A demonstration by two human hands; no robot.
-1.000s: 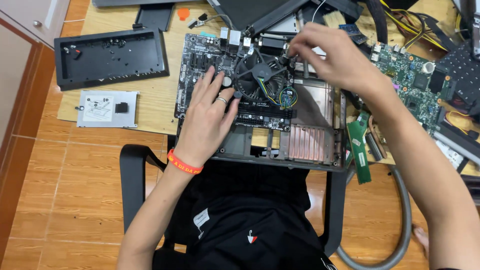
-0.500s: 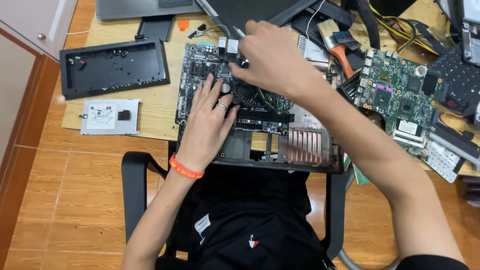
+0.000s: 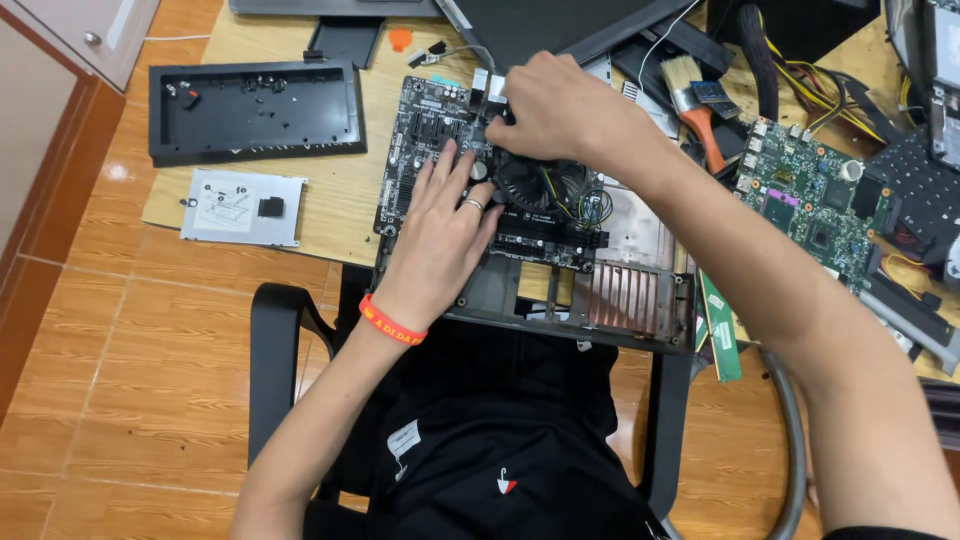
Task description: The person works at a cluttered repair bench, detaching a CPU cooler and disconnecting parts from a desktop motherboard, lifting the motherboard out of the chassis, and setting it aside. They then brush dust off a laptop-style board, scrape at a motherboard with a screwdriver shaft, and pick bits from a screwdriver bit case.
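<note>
Circuit board lying dark on the wooden bench, long axis running away from the body, resting partly on a grey metal tray that overhangs the bench's near edge. Left hand flat and released on the board's near left part, fingers spread and pointing away, ring on one finger, orange wristband at the wrist; pressing rather than gripping. Round black cooling fan just right of those fingertips, near the board's middle. Right hand beyond the fan, at its far edge, curled with knuckles up, fingertips tucked under and hidden; whether pinching something there, cannot tell. Fan thus between the two hands, touching or nearly touching both, the right hand lying closer over it, the left alongside. Left of the board, well apart: black plastic cover and, nearer, a small metal plate. Right of the board: paintbrush with orange handle, then a green circuit board among cables.
</note>
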